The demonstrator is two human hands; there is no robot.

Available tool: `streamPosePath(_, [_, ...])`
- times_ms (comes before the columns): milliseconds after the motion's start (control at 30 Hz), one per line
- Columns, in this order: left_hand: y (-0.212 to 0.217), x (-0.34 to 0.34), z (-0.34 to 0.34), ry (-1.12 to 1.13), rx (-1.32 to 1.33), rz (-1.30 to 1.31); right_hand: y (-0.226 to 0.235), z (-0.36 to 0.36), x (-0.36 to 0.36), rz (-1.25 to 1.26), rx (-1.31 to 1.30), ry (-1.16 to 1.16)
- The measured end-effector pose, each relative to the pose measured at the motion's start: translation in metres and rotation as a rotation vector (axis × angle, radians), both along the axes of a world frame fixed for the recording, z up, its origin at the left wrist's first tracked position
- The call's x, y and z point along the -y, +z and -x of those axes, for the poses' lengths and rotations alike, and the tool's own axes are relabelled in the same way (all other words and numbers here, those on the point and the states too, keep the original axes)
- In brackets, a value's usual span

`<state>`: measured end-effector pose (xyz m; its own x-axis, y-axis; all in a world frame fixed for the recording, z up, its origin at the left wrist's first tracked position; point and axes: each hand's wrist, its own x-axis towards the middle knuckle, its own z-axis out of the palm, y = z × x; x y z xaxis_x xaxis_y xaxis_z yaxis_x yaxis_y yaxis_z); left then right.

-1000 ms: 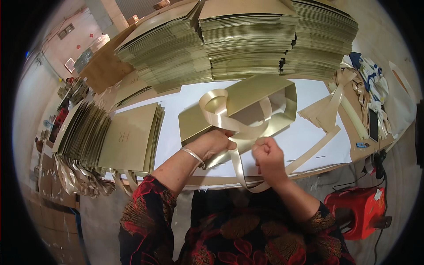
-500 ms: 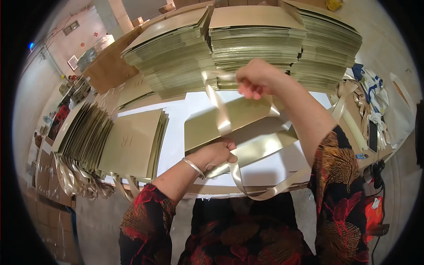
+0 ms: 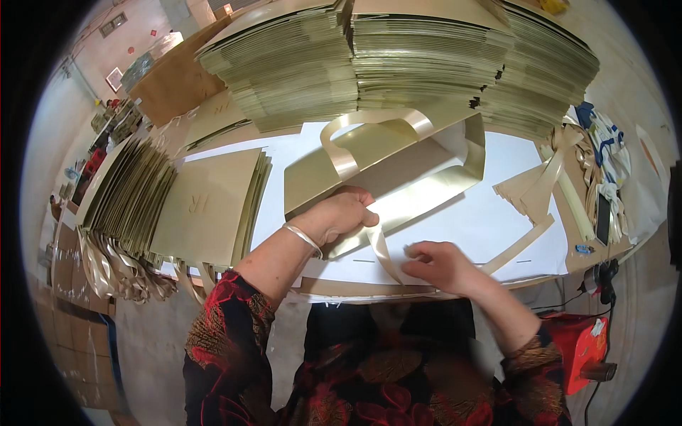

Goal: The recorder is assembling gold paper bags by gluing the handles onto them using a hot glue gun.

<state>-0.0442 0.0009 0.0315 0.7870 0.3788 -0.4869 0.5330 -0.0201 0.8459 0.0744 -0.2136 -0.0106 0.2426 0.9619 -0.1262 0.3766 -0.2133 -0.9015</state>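
Note:
A gold paper bag (image 3: 327, 160) lies tilted on the table, its mouth toward me. One cream satin ribbon handle (image 3: 344, 162) arches over its far side. My left hand (image 3: 344, 215) pinches the bag's near edge, where a second cream ribbon (image 3: 381, 252) hangs down from the fingers. Close to the right of that hanging part is my right hand (image 3: 442, 267), fingers bent, with the thumb and fingertip apart and slightly blurred. The ribbon passes out of sight near this hand, and a length of it shows again to the right.
Tall stacks of flat gold bags (image 3: 426, 67) stand along the back. At the left are more bags (image 3: 209, 206) with ribbon handles. Loose ribbons (image 3: 547, 184), a phone (image 3: 602, 219) and cloths lie at the right. White paper (image 3: 280, 174) covers the tabletop.
My right hand has let go of the far ribbon handle and come down toward the near ribbon. The far handle now stands as an arch. My left hand still grips the bag's near edge.

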Motion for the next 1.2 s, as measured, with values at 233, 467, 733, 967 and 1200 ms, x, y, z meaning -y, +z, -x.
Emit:
streamPosePath(233, [-0.03, -0.014, 0.011, 0.003, -0.005, -0.125, 0.008, 0.043, 0.002, 0.307, -0.286, 0.007])
streamPosePath(467, [-0.059, -0.018, 0.015, -0.104, -0.176, -0.462, 0.077, 0.042, 0.124, 0.426, 0.575, 0.598])
streamPosePath(733, [-0.054, -0.006, 0.009, -0.066, -0.267, -0.676, 0.163, 0.011, 0.251, -0.956, 0.622, -0.194])
streamPosePath(967, [-0.064, -0.006, 0.004, -0.043, -0.28, -0.842, 0.132, -0.016, 0.266, -1.108, -0.508, -0.247])
streamPosePath(1200, [-0.088, -0.018, -0.015, -0.244, -0.246, -0.785, 0.046, 0.002, 0.034, -0.22, -0.31, -0.346])
